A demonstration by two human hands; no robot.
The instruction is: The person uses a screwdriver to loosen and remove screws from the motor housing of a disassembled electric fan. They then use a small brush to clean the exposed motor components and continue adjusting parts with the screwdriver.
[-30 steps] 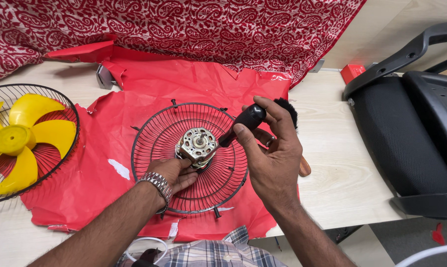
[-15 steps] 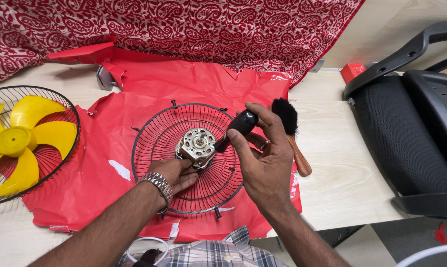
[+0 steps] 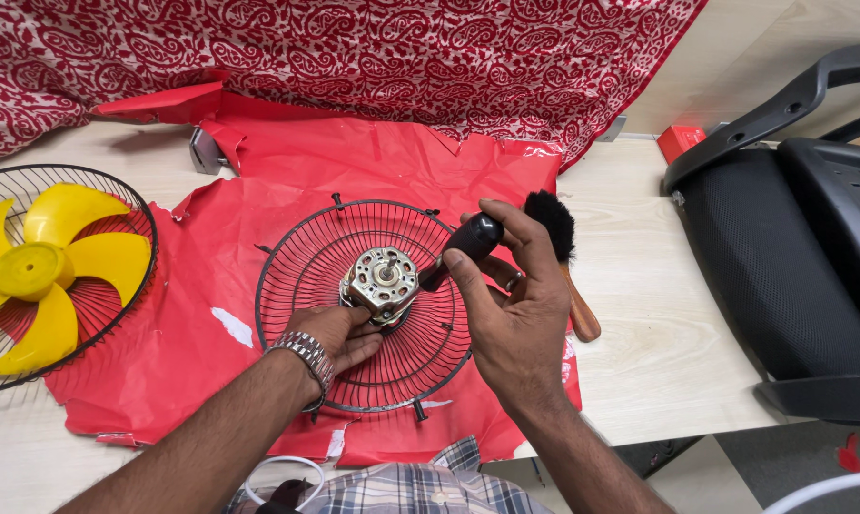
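Note:
A round black wire fan guard (image 3: 301,262) lies on a red plastic sheet (image 3: 354,162), with a silver fan motor (image 3: 382,283) at its centre. My left hand (image 3: 333,333), a metal watch on its wrist, rests on the guard and touches the motor's lower edge. My right hand (image 3: 515,309) grips the black handle of a screwdriver (image 3: 463,247), its tip pointing at the motor's right side. A wooden-handled brush with black bristles (image 3: 563,257) lies just behind my right hand.
A second wire guard (image 3: 116,214) holding a yellow fan blade (image 3: 39,271) sits at the left. Red patterned cloth (image 3: 354,57) hangs at the back. A black office chair (image 3: 791,238) stands to the right of the wooden table (image 3: 658,324).
My right hand has slid down and left with the screwdriver, bringing its tip closer to the motor. The brush is more exposed behind it. My left hand has stayed put.

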